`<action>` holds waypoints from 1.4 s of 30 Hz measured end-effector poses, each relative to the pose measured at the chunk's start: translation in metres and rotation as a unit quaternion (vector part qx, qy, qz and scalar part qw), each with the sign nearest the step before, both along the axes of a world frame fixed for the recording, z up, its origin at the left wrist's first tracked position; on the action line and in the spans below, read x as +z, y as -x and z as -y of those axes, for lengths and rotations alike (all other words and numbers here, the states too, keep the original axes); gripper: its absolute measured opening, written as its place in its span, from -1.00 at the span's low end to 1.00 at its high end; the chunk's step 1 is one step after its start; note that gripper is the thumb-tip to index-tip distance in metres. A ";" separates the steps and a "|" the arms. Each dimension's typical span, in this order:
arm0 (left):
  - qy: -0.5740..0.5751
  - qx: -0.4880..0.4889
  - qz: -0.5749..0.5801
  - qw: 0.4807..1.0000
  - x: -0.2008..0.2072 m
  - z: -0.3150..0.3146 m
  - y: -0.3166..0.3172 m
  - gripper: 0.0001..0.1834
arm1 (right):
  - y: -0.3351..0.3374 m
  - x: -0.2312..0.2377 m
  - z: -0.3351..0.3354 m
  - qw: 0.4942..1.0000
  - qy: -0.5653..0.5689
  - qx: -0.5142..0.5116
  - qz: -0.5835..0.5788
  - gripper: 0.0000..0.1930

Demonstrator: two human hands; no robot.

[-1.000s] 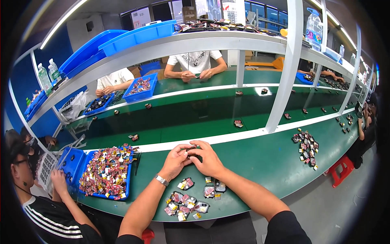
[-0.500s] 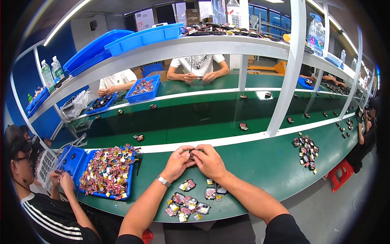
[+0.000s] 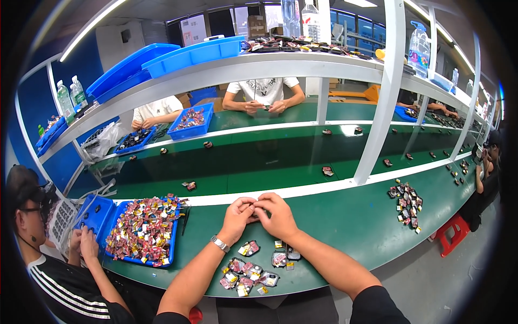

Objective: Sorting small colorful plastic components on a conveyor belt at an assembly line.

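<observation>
My left hand [image 3: 236, 220], with a metal-band watch [image 3: 219, 243] on the wrist, and my right hand [image 3: 278, 217] meet over the green bench. Their fingers pinch together around a small dark electronic part, mostly hidden behind the fingertips. Below my hands lies a loose cluster of small black-cased assemblies [image 3: 245, 274] with pinkish boards and white and yellow pieces. Closer to my hands, a single assembly [image 3: 249, 248] sits apart. To the left stands a blue tray [image 3: 174, 243] heaped with pinkish circuit boards [image 3: 141, 229] and their white and yellow pieces.
Thin black tweezers [image 3: 185, 220] lie beside the tray. Another pile of assemblies [image 3: 407, 205] rests at right. Beyond a white rail [image 3: 280, 195], a green conveyor belt [image 3: 259, 175] carries scattered units. A white post [image 3: 380, 102] supports the overhead shelf. Co-workers sit left, opposite and far right.
My hands stay together in nearly the same place, while the fingers have shifted and cover more of the part. Units on the belt have moved slightly right. The left co-worker's hands have come closer together.
</observation>
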State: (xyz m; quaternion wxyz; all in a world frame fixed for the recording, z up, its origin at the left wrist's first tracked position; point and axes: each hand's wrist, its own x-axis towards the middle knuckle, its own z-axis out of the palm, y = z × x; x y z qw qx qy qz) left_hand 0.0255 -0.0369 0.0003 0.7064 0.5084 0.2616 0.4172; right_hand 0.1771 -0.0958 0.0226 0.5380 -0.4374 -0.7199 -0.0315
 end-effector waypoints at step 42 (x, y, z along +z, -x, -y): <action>-0.134 -0.202 -0.134 0.961 0.015 0.010 -0.002 -0.71 | -0.047 0.046 0.044 0.932 0.342 0.066 0.100 -0.82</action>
